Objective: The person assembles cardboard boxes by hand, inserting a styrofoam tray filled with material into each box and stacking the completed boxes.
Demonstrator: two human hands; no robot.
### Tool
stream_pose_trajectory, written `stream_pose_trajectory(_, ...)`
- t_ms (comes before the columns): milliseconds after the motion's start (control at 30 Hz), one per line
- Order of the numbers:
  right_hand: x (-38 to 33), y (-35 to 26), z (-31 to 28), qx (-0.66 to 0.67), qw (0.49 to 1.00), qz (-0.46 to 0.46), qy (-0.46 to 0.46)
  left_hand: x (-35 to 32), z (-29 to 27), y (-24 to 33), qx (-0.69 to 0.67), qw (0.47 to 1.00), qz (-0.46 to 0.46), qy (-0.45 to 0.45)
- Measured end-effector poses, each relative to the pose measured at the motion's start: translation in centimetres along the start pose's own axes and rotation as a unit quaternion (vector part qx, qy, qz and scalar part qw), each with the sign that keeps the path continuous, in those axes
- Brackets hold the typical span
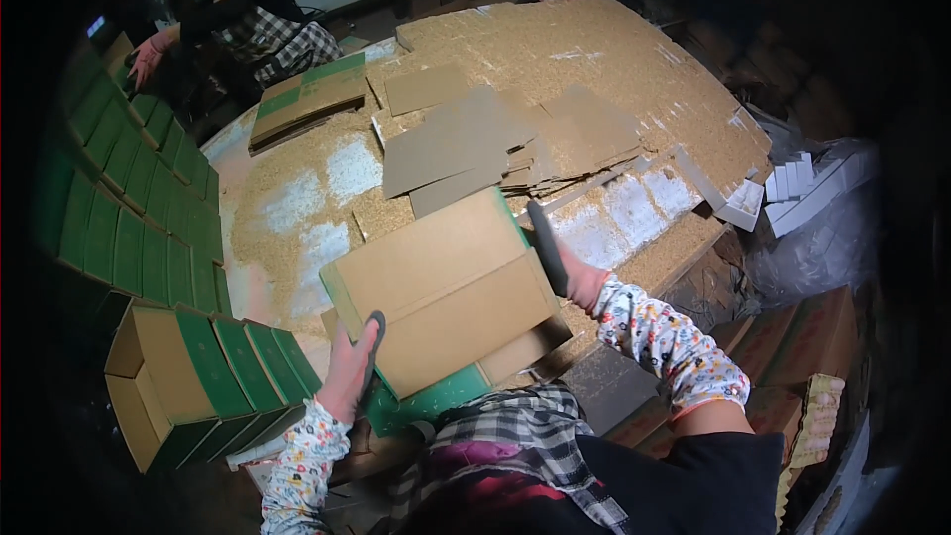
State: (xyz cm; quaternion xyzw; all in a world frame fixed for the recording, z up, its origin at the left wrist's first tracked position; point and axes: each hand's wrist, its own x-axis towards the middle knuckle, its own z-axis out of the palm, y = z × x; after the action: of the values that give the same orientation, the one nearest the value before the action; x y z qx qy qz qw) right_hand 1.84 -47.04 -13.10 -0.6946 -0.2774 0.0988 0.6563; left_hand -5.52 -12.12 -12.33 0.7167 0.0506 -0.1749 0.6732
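Cardboard box (pixel 446 287), brown and half-folded, is gripped by left hand (pixel 347 369) and right hand (pixel 580 282) fingers.

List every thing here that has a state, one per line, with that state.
Left hand: gripping the near-left edge of the box.
Right hand: gripping the far-right edge of the box.
Box: half folded, plain brown side up, flaps not closed.
Cardboard blanks: flat, unfolded, loosely piled.
Green boxes: assembled, stacked in rows at left.
Nearest green box: on its side, end open.
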Motion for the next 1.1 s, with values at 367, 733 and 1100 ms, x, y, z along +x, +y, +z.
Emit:
stream_pose_trajectory(367,2.1,2.4,3.8,0.008,0.978,0.2,0.053,3.8,-2.8,1.4,0.232,0.923,0.2,0.232)
stream_pose_trajectory(733,2.5,30.0,-17.2,-0.301,0.632,0.454,0.551,9.4,-1.9,1.6,0.336,0.905,0.053,0.254)
stream_pose_trajectory(1100,1.0,26.7,-18.0,-0.141,0.809,0.133,0.555,8.6,-2.2,1.7,0.352,0.894,0.029,0.276)
